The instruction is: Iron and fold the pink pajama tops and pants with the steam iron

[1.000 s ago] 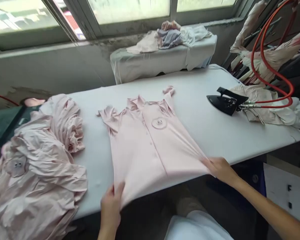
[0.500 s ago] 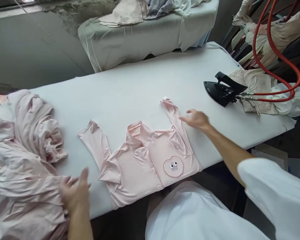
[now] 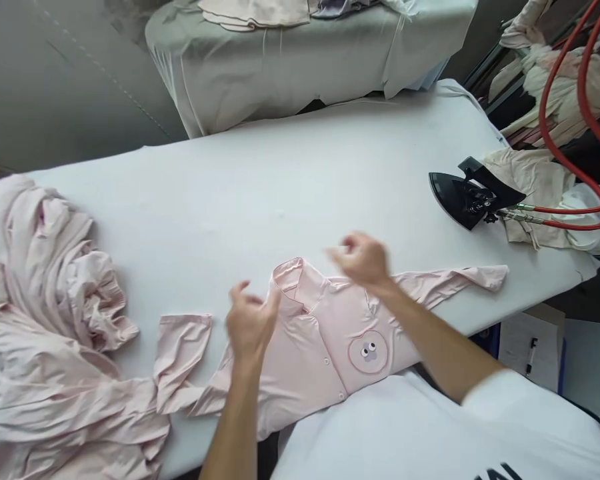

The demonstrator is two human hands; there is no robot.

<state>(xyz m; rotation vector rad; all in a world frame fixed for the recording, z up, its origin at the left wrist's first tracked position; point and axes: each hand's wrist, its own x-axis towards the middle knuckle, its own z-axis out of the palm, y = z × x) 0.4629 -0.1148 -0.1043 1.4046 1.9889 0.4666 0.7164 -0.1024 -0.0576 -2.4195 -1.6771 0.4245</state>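
Observation:
A pale pink buttoned shirt (image 3: 300, 373) with a collar and a round, googly-eyed face patch (image 3: 369, 351) lies at the table's near edge. One sleeve (image 3: 183, 347) is bent on the left; the other sleeve (image 3: 460, 280) stretches out to the right. Over the shirt's left shoulder, beside the collar, is my left hand (image 3: 250, 327), thumb and fingers apart and holding nothing. My right hand (image 3: 363, 261), somewhat blurred, hovers by the right shoulder with loosely bent fingers and nothing visible in them. Whether either hand touches the cloth, I cannot tell.
Crumpled pink garments (image 3: 55, 373) are heaped on the left of the white-covered table (image 3: 260, 193). A black iron (image 3: 473, 193) with red hoses (image 3: 560, 133) rests at the right, by beige cloth (image 3: 535, 180). Behind stands another covered table (image 3: 270, 73) with clothes.
Both hands have come inward over the shirt's shoulders. The right sleeve, which pointed up, now extends sideways to the right; the left sleeve lies lower and folded. The view has shifted.

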